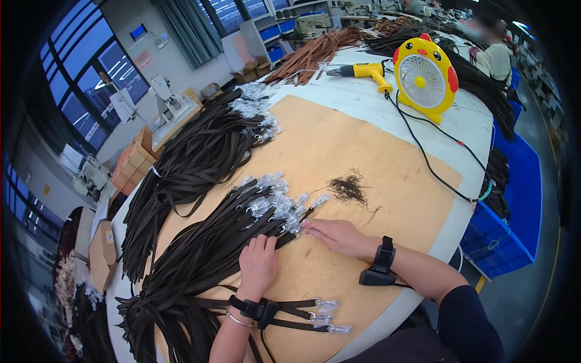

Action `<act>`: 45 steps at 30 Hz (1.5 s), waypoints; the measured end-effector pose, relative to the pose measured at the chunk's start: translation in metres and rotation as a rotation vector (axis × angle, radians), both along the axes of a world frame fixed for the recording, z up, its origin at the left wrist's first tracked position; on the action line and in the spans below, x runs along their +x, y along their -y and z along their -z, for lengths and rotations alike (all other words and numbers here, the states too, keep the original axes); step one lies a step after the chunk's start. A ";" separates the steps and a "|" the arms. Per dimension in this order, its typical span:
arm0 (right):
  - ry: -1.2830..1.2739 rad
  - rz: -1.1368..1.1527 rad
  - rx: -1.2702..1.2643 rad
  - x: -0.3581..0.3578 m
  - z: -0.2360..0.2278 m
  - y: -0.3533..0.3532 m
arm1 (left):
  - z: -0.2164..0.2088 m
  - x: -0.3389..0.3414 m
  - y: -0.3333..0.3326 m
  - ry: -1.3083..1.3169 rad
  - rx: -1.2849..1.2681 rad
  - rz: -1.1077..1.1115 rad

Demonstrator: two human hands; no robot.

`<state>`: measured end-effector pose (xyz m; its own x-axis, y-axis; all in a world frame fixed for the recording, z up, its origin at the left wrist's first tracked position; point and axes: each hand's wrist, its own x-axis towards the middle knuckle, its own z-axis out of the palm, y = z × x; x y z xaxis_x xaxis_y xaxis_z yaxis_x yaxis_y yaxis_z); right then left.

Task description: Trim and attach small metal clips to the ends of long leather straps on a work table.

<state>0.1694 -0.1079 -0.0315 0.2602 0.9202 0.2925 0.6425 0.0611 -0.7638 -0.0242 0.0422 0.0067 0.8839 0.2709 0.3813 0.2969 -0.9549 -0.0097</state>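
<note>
Right hand [334,235] pinches a strap [285,239]; left hand's [259,264] grip unclear; open paper [399,181] lies rightward.

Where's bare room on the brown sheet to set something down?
Sheet is bare between thread pile and cable, and between right hand and the three lower clips. Crowded: left side, black straps up to left hand.
</note>
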 end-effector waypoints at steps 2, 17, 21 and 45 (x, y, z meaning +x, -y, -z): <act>-0.009 0.029 0.002 0.003 0.003 -0.002 | -0.004 -0.001 0.000 -0.045 0.031 0.025; -0.078 0.067 0.095 0.005 0.003 -0.006 | 0.009 -0.010 0.001 -0.003 -0.053 0.088; -0.026 0.067 0.048 0.009 0.006 -0.004 | -0.008 -0.027 0.015 0.077 -0.170 0.181; 0.473 -0.089 -0.062 -0.028 -0.032 0.036 | 0.012 -0.018 0.028 0.040 -0.699 0.223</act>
